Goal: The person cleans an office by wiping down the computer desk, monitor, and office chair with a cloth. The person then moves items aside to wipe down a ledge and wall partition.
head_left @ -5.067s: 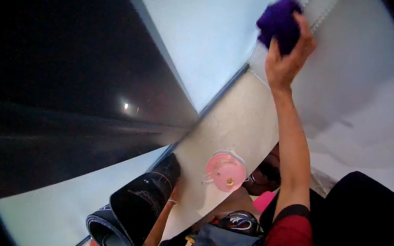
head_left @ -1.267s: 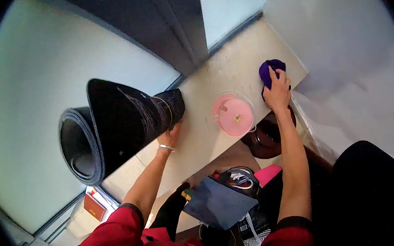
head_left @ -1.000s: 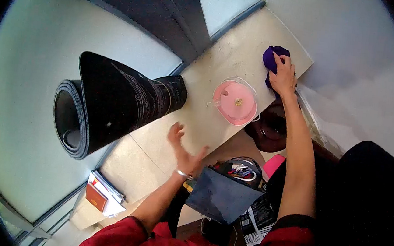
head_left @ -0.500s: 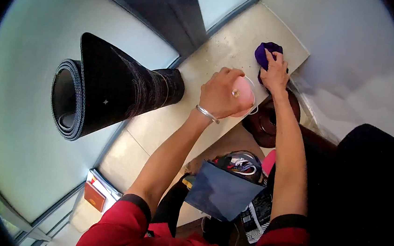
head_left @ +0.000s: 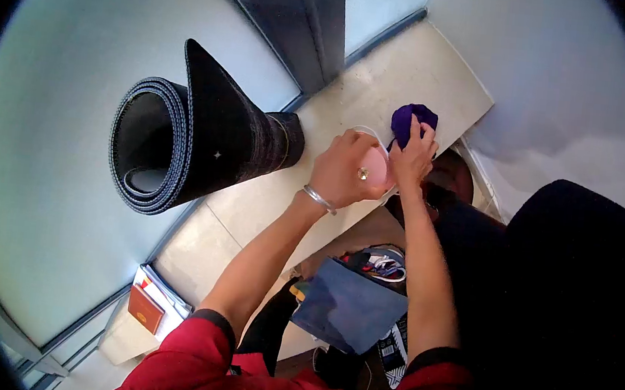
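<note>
The bench [head_left: 428, 65] runs slantwise from upper right to lower left, and the rolled mat [head_left: 232, 140] seems to stand on end on it, its long axis rising from the small base by the left hand to the broad open coil that faces up and left. A bag [head_left: 347, 306] sits below the bench's near edge. The left hand [head_left: 339, 169] is clamped over the pink lid [head_left: 379, 175], fingers curled round its far side and thumb round its near side; what lies beneath the lid is hidden by that hand, so I cannot tell. The lid is on the bench, between the mat and the bench's near edge; it is round, with no long axis to speak of, its top facing the camera. Just beside it, the right hand [head_left: 414, 155] has its fingers closed on the cloth [head_left: 410, 120], a bunched lump near the bench's edge that points away from the person, its long axis not clear. The step in hand looks like steadying or shifting the lid during a wipe of the bench; the next move calls for a firm grip and a free white cord [head_left: 366, 131]. Smallest, the gold knob [head_left: 363, 173] points upward.
</note>
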Demonstrator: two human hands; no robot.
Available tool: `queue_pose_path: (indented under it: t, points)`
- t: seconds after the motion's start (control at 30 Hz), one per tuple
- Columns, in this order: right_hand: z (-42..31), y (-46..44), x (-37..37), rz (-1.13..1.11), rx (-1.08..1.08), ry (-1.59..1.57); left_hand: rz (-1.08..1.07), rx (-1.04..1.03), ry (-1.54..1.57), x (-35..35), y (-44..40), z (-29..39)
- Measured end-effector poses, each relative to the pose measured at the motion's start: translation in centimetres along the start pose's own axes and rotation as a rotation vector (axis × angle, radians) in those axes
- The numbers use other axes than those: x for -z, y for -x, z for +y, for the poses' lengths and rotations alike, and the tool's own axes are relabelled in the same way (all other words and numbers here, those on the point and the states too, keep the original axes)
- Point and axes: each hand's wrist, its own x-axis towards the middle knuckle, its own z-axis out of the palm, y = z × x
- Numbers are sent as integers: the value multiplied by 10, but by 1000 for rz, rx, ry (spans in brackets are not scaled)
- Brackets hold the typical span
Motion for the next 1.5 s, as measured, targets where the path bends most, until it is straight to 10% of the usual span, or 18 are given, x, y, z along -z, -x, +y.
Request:
queue_pose_path:
  t: [0.6, 0.8, 1.03, 1.37, 1.5]
  points:
    - [-48, 110, -21, -176, 94, -417, -82, 146, 73, 59, 103, -36]
    - [-27, -43, 9, 265, 96, -394, -79, 158, 33, 58, 97, -31]
    - [-62, -159, -20, -261, 59, 254, -66, 159, 80, 58, 98, -31]
    - [-63, -69, 4, -518, 614, -59, -90, 163, 58, 61, 97, -26]
    - [-65, -94, -17, -111, 543, -302, -147, 200, 40, 61, 98, -27]
